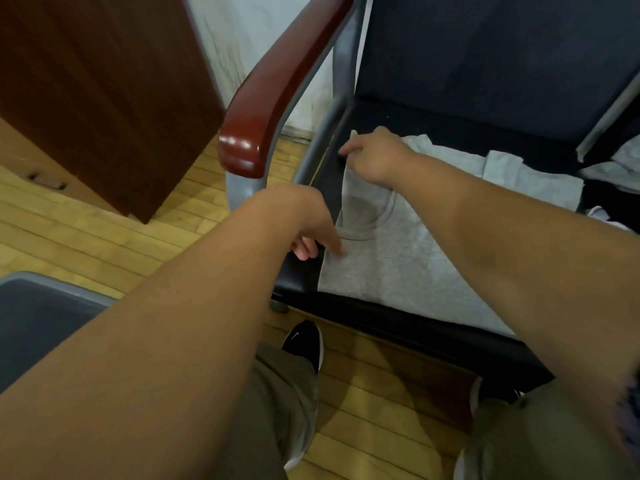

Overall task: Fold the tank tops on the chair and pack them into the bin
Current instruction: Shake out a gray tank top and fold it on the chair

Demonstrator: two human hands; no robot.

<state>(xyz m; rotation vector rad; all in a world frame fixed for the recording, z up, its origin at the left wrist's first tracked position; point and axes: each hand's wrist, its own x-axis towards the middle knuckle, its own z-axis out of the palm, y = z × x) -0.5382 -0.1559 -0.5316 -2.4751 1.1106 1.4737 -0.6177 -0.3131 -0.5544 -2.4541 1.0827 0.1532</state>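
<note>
1. Both of my hands are reaching over the dark seat (450,119) of the chair (485,46), where one grey tank top (415,265) is lying flat between the seat's left edge and its front edge
2. The tank top's neckline and straps are pointing toward the seat's left edge, and its body is running under my right forearm
3. My left hand (311,233) is working near the seat's front left corner: one digit is pressing on top of the near strap while the other fingers are curling under the cloth's edge, so it is pinching the tank top
4. My right hand (377,154) is sitting farther back along the left edge, its fingers curling down over the far strap, with a tip of cloth sticking up behind them; it is gripping the tank top there
5. More grey cloth (533,178) is lying behind the tank top, and I cannot tell whether it is the same garment
6. A grey heap (616,164) is lying at the seat's right edge
7. The grey bin (41,306) is standing on the wooden floor (86,237) to the chair's left, apart from it
8. A red-brown armrest (277,98) is rising above the seat's left edge, with a brown cabinet (104,81) beyond it and my black shoe (304,341) just before the front edge
</note>
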